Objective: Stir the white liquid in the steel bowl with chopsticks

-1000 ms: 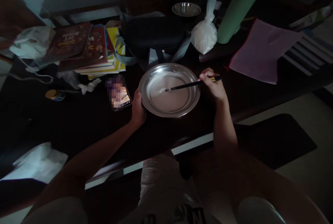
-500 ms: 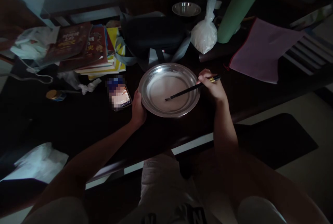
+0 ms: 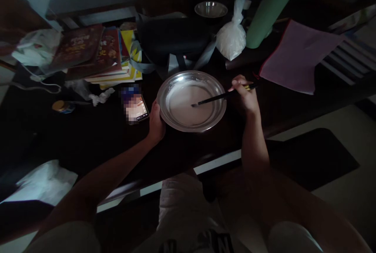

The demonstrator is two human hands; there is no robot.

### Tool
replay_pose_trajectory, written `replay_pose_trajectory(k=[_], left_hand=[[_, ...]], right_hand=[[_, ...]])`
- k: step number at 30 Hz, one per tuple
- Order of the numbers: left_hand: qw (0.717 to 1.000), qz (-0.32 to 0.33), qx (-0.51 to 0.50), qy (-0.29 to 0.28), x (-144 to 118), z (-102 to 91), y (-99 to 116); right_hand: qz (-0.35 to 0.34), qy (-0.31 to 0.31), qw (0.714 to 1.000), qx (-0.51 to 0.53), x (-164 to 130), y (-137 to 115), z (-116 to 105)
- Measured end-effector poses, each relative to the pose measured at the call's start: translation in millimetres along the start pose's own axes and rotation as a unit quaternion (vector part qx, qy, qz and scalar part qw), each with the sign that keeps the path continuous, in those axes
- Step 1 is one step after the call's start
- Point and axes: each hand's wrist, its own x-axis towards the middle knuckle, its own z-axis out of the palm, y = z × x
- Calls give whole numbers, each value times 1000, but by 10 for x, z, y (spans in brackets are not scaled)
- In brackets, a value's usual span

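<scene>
A shiny metal bowl (image 3: 216,118) rests on the dark table, with a pale, whitish mixture (image 3: 183,106) across its bottom and white residue up its inner wall. At the bowl's left side, my left hand (image 3: 156,121) is closed on the rim, thumb on top and fingers mostly hidden beneath. My right hand (image 3: 245,94), to the right of the bowl, grips dark chopsticks (image 3: 213,98) with gold bands near the top. They slant down leftward over the rim, their tips in the mixture near the middle.
Left of the bowl lies a lit phone (image 3: 135,104), with a small jar (image 3: 63,107) farther left. Behind stand stacked books (image 3: 96,51), a black bag (image 3: 173,39), a tied bag of white powder (image 3: 232,41), a second metal bowl (image 3: 210,9) and a green cylinder (image 3: 270,10). A pinkish cloth pouch (image 3: 299,57) lies right.
My right hand has shifted right and slightly up, drawing the chopstick tips a little right and away from me through the mixture. My left hand and the bowl have stayed nearly still.
</scene>
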Motion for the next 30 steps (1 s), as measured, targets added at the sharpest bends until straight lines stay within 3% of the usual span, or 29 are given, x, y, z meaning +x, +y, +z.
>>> replay_pose_trajectory(k=[5, 9, 14, 19, 23, 28, 30], left_hand=[[1000, -2, -2, -11, 2, -7, -13], [1000, 1, -1, -18, -6, -1, -6], [1000, 2, -8, -4, -11, 14, 16], [1000, 1, -3, -6, -10, 13, 8], [1000, 9, -5, 5, -24, 35, 8], [1000, 8, -11, -1, -35, 42, 14], [1000, 9, -5, -5, -36, 32, 10]], right_hand=[[1, -59, 998, -13, -1, -30, 27], [12, -11, 1000, -19, -5, -55, 25], [6, -65, 998, -12, -6, -74, 31], [18, -15, 1000, -11, -4, -107, 35], [28, -83, 996, -4, -2, -148, 56], [24, -14, 999, -14, 7, -124, 19], [22, -37, 999, -11, 6, -99, 9]])
